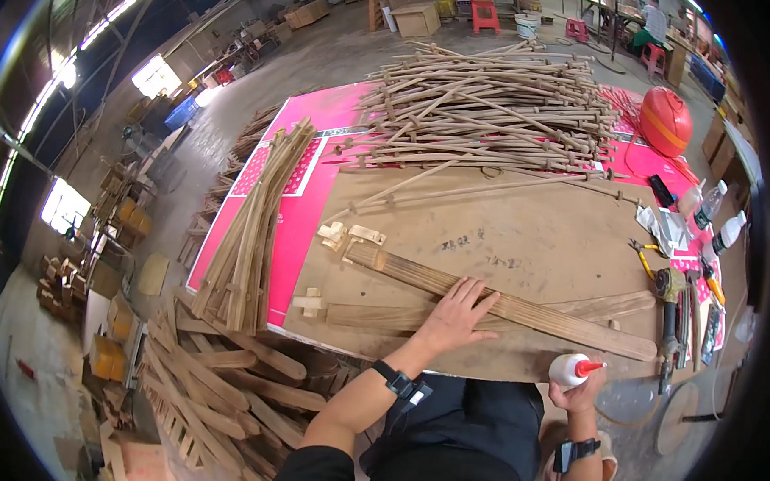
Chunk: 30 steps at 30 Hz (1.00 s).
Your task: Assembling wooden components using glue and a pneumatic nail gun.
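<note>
A long, rounded-end wooden piece with lengthwise grooves [560,319] lies slantwise across the brown board. My left hand [457,318] rests on its middle, palm down with fingers stretched out and thumb apart. Beyond the board's near edge, my right hand [580,395] grips a white glue bottle [564,371], its red nozzle pointing right. Under and beside the grooved piece lies a flat wooden slat [367,317], partly hidden by my left hand and forearm. Small pale wooden blocks [367,235] sit around the grooved piece's far left end, and another block [312,302] touches the slat's left end.
A large heap of thin wooden rods [491,108] covers the table's far side. Long slats [254,223] are stacked on the pink sheet at left. Pliers [643,260], a power tool [670,314] and bottles [709,205] line the right side. More wooden parts [227,388] pile up below left.
</note>
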### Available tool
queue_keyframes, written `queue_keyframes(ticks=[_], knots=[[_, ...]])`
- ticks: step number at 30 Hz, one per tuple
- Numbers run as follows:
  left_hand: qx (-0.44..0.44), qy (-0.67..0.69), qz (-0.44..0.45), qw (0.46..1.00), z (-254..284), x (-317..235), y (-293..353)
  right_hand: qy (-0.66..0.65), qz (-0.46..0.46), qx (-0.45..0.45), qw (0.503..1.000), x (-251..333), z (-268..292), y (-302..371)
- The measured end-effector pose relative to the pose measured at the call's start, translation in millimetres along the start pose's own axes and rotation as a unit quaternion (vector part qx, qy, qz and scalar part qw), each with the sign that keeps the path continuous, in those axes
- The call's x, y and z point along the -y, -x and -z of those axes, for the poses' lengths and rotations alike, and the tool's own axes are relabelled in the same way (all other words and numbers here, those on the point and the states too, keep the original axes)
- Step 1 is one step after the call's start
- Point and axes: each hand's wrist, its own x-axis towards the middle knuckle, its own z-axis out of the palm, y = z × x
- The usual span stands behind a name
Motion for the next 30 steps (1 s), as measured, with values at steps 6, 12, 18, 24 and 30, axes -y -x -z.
queue_keyframes(ticks=[6, 12, 18, 24, 30], knots=[[0.003, 0.019, 0.004, 1.000, 18, 27, 7, 0.041, -0.007, 0.011, 0.999, 1, 3, 3], [-0.021, 0.049, -0.029, 0.998, 21, 44, 4, 0.018, -0.008, -0.005, 1.000, 3, 2, -2], [-0.024, 0.061, -0.025, 0.998, 18, 46, 3, -0.027, -0.044, 0.004, 0.999, 8, 5, -7], [-0.002, 0.058, -0.002, 0.998, 28, 41, 1, 0.015, -0.060, 0.037, 0.997, 21, 12, -15], [0.018, 0.042, 0.017, 0.999, 37, 40, 0, -0.013, -0.076, 0.069, 0.995, 22, -1, -36]])
